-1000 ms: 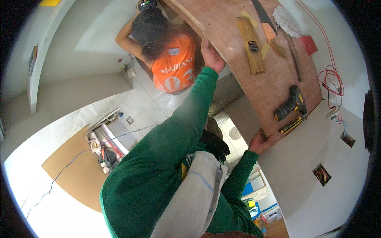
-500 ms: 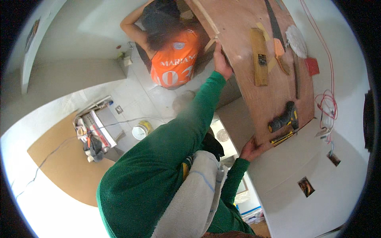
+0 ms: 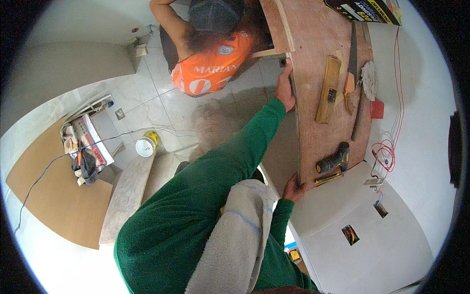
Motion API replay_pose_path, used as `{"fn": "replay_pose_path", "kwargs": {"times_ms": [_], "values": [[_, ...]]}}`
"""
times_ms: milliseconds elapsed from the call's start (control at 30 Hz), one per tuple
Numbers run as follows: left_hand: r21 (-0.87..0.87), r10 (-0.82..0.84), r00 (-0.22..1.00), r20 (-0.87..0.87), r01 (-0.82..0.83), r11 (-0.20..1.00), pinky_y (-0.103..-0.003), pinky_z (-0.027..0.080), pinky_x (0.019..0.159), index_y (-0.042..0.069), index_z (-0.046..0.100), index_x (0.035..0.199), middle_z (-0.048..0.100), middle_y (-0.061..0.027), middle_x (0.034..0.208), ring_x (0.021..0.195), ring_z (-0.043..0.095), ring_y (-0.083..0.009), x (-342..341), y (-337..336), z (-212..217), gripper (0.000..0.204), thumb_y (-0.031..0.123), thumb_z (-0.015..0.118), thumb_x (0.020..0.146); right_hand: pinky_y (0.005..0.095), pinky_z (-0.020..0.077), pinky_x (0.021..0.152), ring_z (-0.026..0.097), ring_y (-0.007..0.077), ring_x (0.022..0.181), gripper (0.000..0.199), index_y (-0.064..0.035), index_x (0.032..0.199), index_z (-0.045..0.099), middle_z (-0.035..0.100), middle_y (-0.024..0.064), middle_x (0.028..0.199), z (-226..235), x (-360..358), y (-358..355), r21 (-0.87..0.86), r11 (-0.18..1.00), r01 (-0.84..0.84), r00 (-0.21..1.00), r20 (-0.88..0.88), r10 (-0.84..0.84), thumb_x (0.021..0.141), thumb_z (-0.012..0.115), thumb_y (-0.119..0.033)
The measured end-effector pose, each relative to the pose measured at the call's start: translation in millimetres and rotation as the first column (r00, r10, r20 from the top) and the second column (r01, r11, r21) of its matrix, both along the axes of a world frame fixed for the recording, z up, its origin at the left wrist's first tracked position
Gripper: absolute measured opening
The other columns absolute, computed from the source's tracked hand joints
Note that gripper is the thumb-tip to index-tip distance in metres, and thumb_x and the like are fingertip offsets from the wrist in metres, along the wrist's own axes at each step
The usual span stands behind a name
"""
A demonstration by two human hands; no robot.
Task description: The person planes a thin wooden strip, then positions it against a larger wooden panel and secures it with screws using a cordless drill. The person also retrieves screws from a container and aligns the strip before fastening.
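Note:
A reddish-brown plywood panel (image 3: 313, 112) lies like a counter along the right side. My left hand (image 3: 285, 88) is closed on its near-left edge, thumb along the side and some fingers hidden. Lower down, my right hand (image 3: 293, 189) grips the same panel by its corner, fingers partly hidden. On the panel rest a wooden hand plane (image 3: 327, 90), a handsaw (image 3: 350, 83) with an orange handle, and a long dark bar (image 3: 360, 115). A black-and-yellow cordless drill (image 3: 334, 158) lies by a slim yellow-and-black tool (image 3: 328, 179), close to my right hand.
A co-worker in an orange shirt (image 3: 208, 66) crouches beside the panel's far end. Red wires (image 3: 384, 152) hang along the right wall near open wall boxes (image 3: 350, 235). A bucket (image 3: 146, 146), a tool-filled box (image 3: 88, 147) and a trailing cable (image 3: 46, 169) are at left.
The view has shifted, and a black-and-yellow package has come into sight at the top right. Both hands stay on the panel's edge. The co-worker remains bent over.

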State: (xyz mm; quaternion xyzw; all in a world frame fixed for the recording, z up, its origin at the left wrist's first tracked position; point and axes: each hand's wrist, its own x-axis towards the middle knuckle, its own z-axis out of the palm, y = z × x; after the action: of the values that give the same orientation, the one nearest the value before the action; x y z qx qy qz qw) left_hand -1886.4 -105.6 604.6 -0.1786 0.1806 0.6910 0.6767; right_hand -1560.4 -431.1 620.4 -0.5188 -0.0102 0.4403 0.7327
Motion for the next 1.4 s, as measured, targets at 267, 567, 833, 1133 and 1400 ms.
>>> {"fn": "replay_pose_path", "kwargs": {"times_ms": [267,567,833,1133,1400], "values": [[-0.02,0.05,0.999,0.009,-0.049,0.999,-0.05,0.052,0.118,0.011,0.065,0.151,0.07,-0.0096,0.149,0.134,0.069,-0.0307,3.0,2.5,3.8,0.067,0.063,0.065,0.109,0.0641,0.0412,0.128,0.049,0.0438,0.154,0.06,-0.008,0.165,0.051,0.053,0.0206,0.169,-13.2,16.6,-9.1,0.037,0.999,0.018,0.998,-0.055,-0.016,0.106,0.066,-0.011],[-0.01,0.085,0.996,-0.013,-0.085,0.996,-0.049,0.054,0.116,0.01,0.066,0.148,0.073,-0.0086,0.146,0.131,0.07,-0.0299,3.7,3.1,4.1,0.06,0.058,0.063,0.112,0.0562,0.0449,0.126,0.053,0.0385,0.151,0.068,-0.0067,0.163,0.052,0.057,0.0159,0.166,-15.6,7.4,-4.4,0.059,0.998,-0.018,0.996,0.083,0.013,0.1,0.076,-0.017],[0.048,0.111,0.987,-0.12,-0.106,0.993,-0.05,0.053,0.117,0.007,0.06,0.155,0.068,-0.0117,0.152,0.137,0.067,-0.0312,-1.4,5.1,11.6,0.07,0.062,0.058,0.113,0.0486,0.0466,0.127,0.051,0.0324,0.154,0.071,-0.0038,0.164,0.05,0.056,0.015,0.167,-10.6,-10.4,4.4,0.01,1.0,0.028,0.997,0.076,-0.029,0.104,0.077,-0.031],[0.012,-0.019,0.964,-0.264,0.023,1.0,-0.053,0.045,0.125,0.008,0.05,0.166,0.058,-0.0122,0.166,0.149,0.056,-0.0334,-3.4,-5.2,14.3,0.078,0.067,0.047,0.115,0.0557,0.0275,0.139,0.038,0.0383,0.163,0.081,-0.0014,0.17,0.041,0.042,0.0189,0.177,29.6,-48.0,20.9,0.03,0.999,0.014,1.0,-0.028,-0.013,0.104,0.08,-0.026],[-0.005,-0.011,0.965,-0.264,0.01,1.0,-0.054,0.044,0.126,0.009,0.051,0.165,0.058,-0.0123,0.165,0.149,0.056,-0.0348,-4.0,-5.5,5.5,0.076,0.065,0.05,0.115,0.0553,0.0258,0.141,0.037,0.0407,0.164,0.076,0.0043,0.168,0.04,0.041,0.0228,0.176,34.0,-38.7,12.1,0.242,0.969,-0.055,0.949,-0.289,0.126,0.105,0.077,-0.015]]}}
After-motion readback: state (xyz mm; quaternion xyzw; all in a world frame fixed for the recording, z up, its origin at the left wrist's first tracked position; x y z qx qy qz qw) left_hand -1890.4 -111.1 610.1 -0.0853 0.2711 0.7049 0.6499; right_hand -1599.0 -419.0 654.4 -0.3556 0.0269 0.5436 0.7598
